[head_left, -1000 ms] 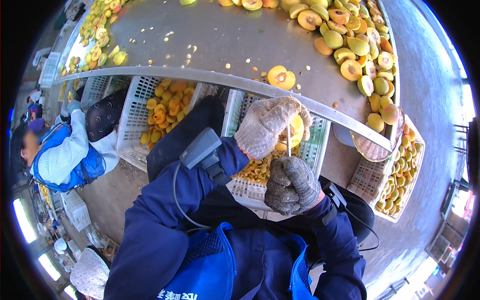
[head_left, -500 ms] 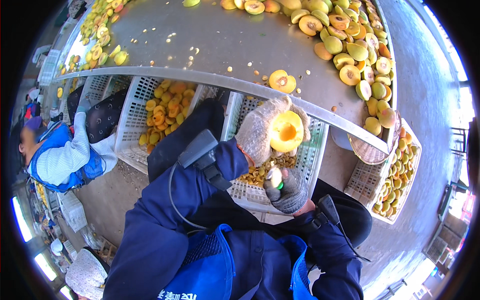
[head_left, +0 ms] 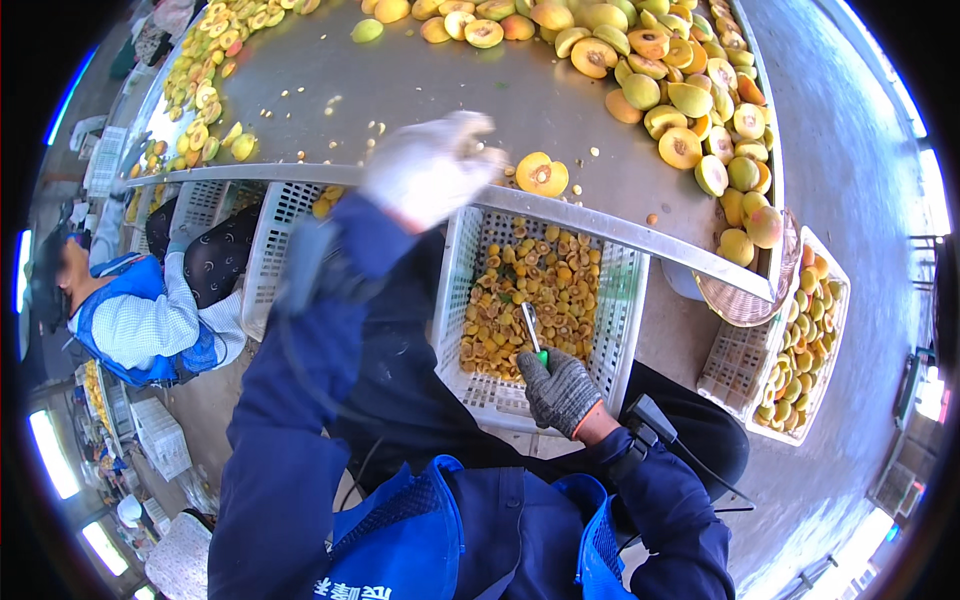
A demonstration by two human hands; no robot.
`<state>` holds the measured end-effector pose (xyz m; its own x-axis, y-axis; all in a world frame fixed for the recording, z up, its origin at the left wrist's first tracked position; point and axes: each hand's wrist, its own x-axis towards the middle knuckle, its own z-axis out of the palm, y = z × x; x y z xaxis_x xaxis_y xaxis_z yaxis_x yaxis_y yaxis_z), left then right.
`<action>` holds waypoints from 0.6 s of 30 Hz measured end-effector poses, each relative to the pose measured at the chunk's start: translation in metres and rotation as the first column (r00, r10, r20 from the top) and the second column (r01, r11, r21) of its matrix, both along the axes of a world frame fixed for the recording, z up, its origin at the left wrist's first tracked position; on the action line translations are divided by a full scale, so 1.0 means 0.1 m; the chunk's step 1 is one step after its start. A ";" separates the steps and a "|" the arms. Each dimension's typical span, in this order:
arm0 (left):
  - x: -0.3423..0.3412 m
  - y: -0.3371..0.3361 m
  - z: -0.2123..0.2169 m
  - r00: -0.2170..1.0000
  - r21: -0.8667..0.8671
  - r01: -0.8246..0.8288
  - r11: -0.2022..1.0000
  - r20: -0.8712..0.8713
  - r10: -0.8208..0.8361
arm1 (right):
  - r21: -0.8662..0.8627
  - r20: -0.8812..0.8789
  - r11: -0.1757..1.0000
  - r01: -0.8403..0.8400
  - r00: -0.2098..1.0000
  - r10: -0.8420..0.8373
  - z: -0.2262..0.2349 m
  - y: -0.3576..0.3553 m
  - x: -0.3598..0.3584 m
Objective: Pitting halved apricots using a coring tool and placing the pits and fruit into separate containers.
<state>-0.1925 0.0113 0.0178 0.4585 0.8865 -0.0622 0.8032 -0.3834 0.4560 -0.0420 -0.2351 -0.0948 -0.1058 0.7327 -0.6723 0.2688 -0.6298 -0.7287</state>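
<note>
My left hand (head_left: 430,168), in a pale knit glove, is blurred over the metal table's front edge. Its fingers are parted and hold nothing visible. Just right of it on the tabletop lies a cut yellow peach (head_left: 541,174). Lower down, my right hand (head_left: 562,392), in a grey knit glove, is closed round the green handle of a small metal-ended pitting tool (head_left: 530,322). The tool points up over a white plastic crate (head_left: 612,345) between my knees. Small brownish-yellow peach stones and scraps (head_left: 530,290) fill the crate's bottom.
Halved peaches (head_left: 690,100) are heaped along the metal table's (head_left: 330,60) right side. A wicker basket (head_left: 740,300) and a crate of peaches (head_left: 800,350) stand right. Another crate (head_left: 268,235) is at my left, beside a co-worker in a blue vest (head_left: 120,310).
My left hand has moved up and left, and the peach half it held is gone from it. My right hand has lowered slightly, still gripping the tool. The stone crate is now less covered.
</note>
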 end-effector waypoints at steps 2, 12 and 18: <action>0.42 0.21 -0.28 0.989 -0.092 0.085 0.992 -0.117 -0.096 | 0.030 -0.078 0.992 0.125 0.989 -0.123 0.03 0.00 0.02; 0.39 -0.48 0.02 0.690 -0.076 0.363 0.929 0.692 -0.213 | 0.349 -0.369 0.691 0.633 0.770 -0.520 0.63 0.26 0.28; 0.38 -0.76 -0.05 0.648 -0.191 0.458 0.868 0.740 -0.178 | 0.492 -0.170 0.702 0.515 0.848 -0.502 0.92 0.47 0.43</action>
